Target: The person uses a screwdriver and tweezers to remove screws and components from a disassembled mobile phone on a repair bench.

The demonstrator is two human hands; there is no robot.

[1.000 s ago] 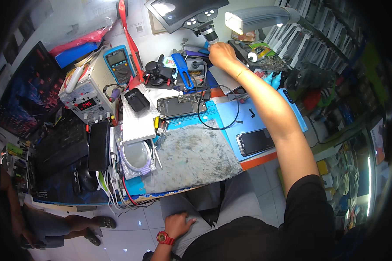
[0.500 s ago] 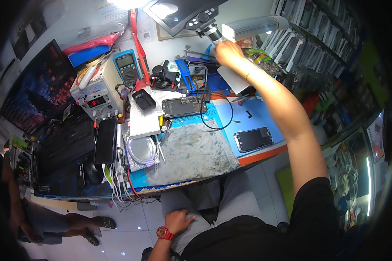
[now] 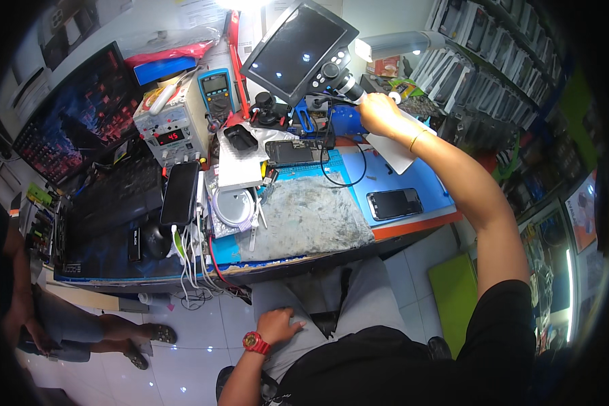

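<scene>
My right hand is stretched out over the back of the bench, its fingers wrapped round the lower end of a digital microscope. The microscope's dark screen tilts up to the left of that hand, with control buttons beside it. Below my right wrist lies a flat silvery panel. My left hand, with a red watch at its wrist, rests open on my left thigh and holds nothing. An opened phone lies on the blue mat, and another opened phone lies farther back.
A grey stained work pad covers the bench's middle. To the left stand a power supply, a multimeter, a black phone and white cables. A monitor is at far left. Another person's leg shows at lower left.
The microscope has come down and nearer with my right hand on it, so more of its screen shows. My left hand stays on my thigh. The whole view has shifted slightly.
</scene>
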